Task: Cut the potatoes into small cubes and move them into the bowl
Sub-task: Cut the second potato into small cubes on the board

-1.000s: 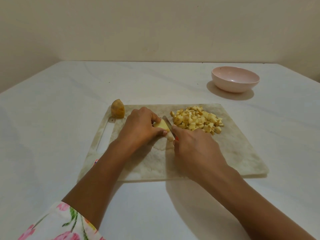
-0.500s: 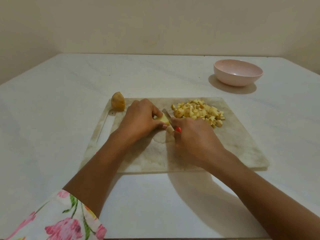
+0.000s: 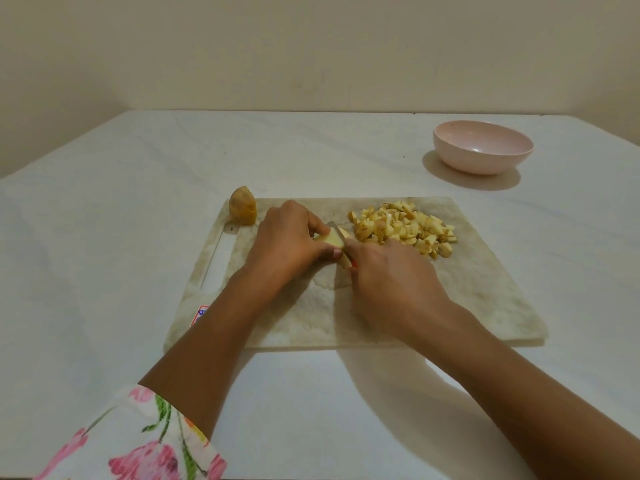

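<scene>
Going by how things lie, the job is somewhat past halfway. A heap of potato cubes (image 3: 403, 230) sits on the far right part of the cutting board (image 3: 467, 299), yet none has reached the bowl (image 3: 481, 166), which stands empty and well apart at the far right of the table (image 3: 104, 237). Near the board's middle, the left hand (image 3: 287, 237) has its grip curled round a potato piece (image 3: 330, 241) and pins it down. The right hand (image 3: 391, 282) has its grip closed on the knife (image 3: 341, 233), whose blade is set at the piece's right end. A potato half (image 3: 243, 210), uncut, stands at the board's far left corner, right on the edge, and a nudge could probably tip it off. This piece, that half and the whole transfer remain. The board's near right is bare, and the table between board and bowl looks open for carrying.
</scene>
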